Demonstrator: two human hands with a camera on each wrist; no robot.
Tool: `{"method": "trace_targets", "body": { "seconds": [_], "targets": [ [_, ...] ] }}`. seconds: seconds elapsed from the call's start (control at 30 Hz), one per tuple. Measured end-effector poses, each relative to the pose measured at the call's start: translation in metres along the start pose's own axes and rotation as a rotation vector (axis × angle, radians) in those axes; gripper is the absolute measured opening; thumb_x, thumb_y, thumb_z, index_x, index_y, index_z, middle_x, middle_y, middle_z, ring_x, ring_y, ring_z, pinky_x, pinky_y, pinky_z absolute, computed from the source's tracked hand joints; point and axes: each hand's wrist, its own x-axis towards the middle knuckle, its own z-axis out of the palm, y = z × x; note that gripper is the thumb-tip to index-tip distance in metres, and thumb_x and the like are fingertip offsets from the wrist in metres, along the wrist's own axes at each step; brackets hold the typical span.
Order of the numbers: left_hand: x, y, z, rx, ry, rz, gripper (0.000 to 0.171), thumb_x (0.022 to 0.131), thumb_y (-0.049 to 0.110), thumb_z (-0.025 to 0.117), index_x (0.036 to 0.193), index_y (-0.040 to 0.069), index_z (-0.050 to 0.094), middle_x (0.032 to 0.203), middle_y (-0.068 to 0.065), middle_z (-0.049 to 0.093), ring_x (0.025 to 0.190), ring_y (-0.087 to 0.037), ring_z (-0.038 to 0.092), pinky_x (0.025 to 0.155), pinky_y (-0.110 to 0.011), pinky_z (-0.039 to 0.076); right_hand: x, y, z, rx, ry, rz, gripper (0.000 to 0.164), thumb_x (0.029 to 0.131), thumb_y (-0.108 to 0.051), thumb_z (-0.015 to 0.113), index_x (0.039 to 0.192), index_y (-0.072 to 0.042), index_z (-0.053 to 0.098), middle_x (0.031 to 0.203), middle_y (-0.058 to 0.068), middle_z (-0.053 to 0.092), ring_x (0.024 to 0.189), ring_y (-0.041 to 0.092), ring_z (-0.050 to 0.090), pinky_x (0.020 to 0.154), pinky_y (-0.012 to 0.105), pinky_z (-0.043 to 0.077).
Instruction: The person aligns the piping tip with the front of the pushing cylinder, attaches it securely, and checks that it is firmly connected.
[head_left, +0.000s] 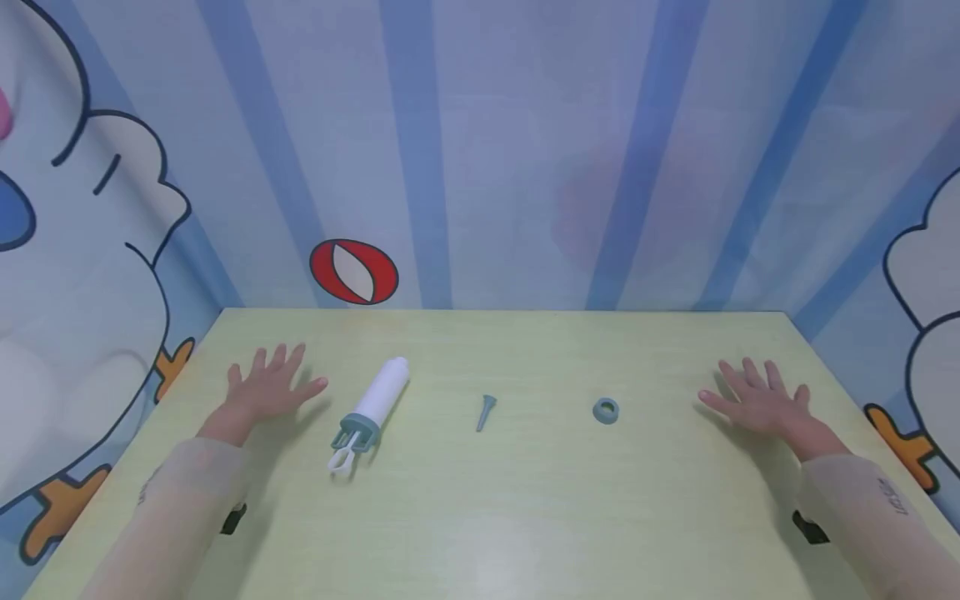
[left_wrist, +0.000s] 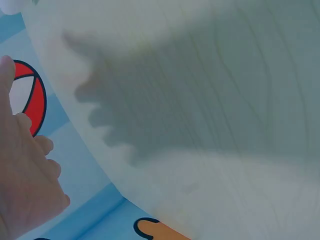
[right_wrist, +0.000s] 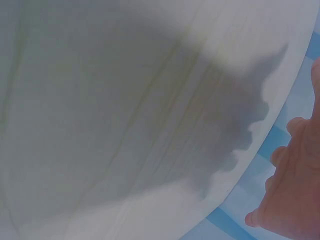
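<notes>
My left hand [head_left: 264, 392] is over the left part of the table with its fingers spread, holding nothing. Just right of it lies a white syringe-like tube [head_left: 384, 390] with a grey-green collar and a white looped handle toward me. A small grey-green tapered nozzle piece [head_left: 486, 412] lies near the middle. Further right is a grey-green ring [head_left: 606, 411], flat on the wood. Over the right side my right hand [head_left: 761, 402] also has spread fingers and nothing in it. Both wrist views show a hand, the left [left_wrist: 30, 170] and the right [right_wrist: 295, 175], above its shadow.
The pale wooden table [head_left: 525, 508] ends at a blue striped backdrop [head_left: 517, 167] behind and at both sides. Printed on it are a red and white ball [head_left: 354, 272] and white cartoon figures. Dark wrist cameras sit under both sleeves.
</notes>
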Motion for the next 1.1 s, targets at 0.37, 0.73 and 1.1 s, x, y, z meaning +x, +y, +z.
{"method": "trace_targets", "body": {
  "seconds": [0.37, 0.73, 1.1],
  "targets": [
    [0.005, 0.029, -0.002, 0.032, 0.023, 0.076, 0.091, 0.079, 0.068, 0.034, 0.142, 0.007, 0.010, 0.144, -0.027, 0.006, 0.128, -0.050, -0.002, 0.095, -0.068, -0.007, -0.001, -0.004, 0.000, -0.020, 0.018, -0.017, 0.086, 0.083, -0.067, 0.028, 0.142, -0.010, 0.004, 0.142, 0.030, -0.006, 0.125, 0.051, -0.016, 0.083, 0.074, -0.012],
    [0.008, 0.066, -0.004, 0.077, 0.023, 0.166, 0.084, 0.082, 0.062, 0.039, 0.143, 0.011, 0.012, 0.146, -0.023, 0.008, 0.130, -0.047, 0.000, 0.097, -0.067, -0.006, -0.005, -0.022, -0.002, -0.041, 0.042, -0.055, 0.085, 0.083, -0.066, 0.031, 0.143, -0.010, 0.007, 0.143, 0.029, -0.002, 0.127, 0.049, -0.013, 0.085, 0.074, -0.008],
    [0.011, 0.104, 0.006, 0.117, 0.022, 0.270, 0.080, 0.082, 0.059, 0.041, 0.143, 0.016, 0.014, 0.147, -0.016, 0.012, 0.133, -0.041, 0.001, 0.099, -0.064, -0.002, -0.002, -0.037, 0.004, -0.039, 0.077, -0.111, 0.085, 0.081, -0.067, 0.033, 0.143, -0.015, 0.008, 0.146, 0.024, -0.002, 0.130, 0.045, -0.012, 0.088, 0.071, -0.009]
  ]
}}
